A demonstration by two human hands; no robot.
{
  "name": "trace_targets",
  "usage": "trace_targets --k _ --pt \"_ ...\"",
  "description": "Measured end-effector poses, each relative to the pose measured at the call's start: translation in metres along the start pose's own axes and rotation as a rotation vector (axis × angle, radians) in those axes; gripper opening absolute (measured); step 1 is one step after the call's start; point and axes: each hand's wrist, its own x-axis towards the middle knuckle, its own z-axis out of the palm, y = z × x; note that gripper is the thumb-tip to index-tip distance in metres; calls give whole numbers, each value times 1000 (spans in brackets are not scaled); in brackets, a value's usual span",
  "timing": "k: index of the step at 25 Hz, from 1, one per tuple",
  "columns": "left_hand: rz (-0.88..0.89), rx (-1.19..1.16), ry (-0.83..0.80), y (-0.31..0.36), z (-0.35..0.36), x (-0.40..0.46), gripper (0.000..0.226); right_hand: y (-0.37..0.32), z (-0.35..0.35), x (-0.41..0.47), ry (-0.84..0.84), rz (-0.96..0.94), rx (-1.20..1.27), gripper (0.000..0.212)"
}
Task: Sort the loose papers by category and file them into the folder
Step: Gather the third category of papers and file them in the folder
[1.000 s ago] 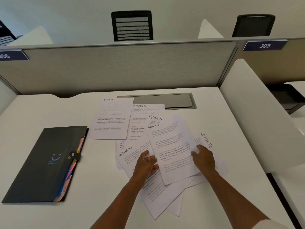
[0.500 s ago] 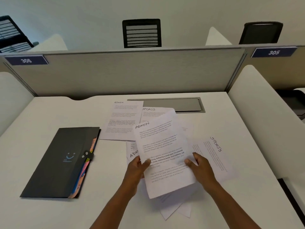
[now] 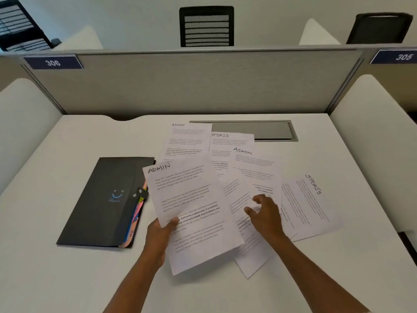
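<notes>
Head view: an ADMIN sheet [image 3: 191, 213] is pinched by the left hand [image 3: 159, 231]; right hand [image 3: 264, 213], loosely curled, grasps nothing; thin overlapping papers [image 3: 252, 177] could be mixed, categories confused

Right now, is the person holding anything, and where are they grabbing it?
The left hand pinches an ADMIN paper at its lower left edge. The right hand holds nothing.

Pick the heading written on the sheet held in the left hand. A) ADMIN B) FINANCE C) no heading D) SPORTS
A: the left hand pinches the lower left edge of a lifted sheet whose top left corner reads ADMIN in handwriting.
</notes>
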Motion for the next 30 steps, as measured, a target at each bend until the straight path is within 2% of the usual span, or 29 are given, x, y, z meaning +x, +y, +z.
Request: trace_targets --k 2,4,6,9,13,18,22,25,30 --pt "-10 -12 20 -4 -15 1 25 5 0 16 -19 40 -275 68" --pt "-25 -13 38 -9 -27 2 25 9 -1 28 -97 87 -395 83" --pt "-39 -8 60 -11 -36 1 26 14 1 35 -133 75 -452 84" --pt "-59 5 93 -14 -48 4 24 18 4 39 -101 54 -546 83" --pt "-61 22 108 -12 -57 5 32 21 3 42 -100 84 -561 84" --pt "-71 30 109 -10 -61 10 37 24 -3 47 -59 111 -486 61" --pt "-85 28 106 -11 -62 14 37 22 -11 42 2 88 -258 14" --pt "-84 41 106 -10 -61 15 36 17 -26 42 -2 59 -70 10" --pt "-75 20 88 -6 -53 14 31 10 -56 49 -22 3 5 10"
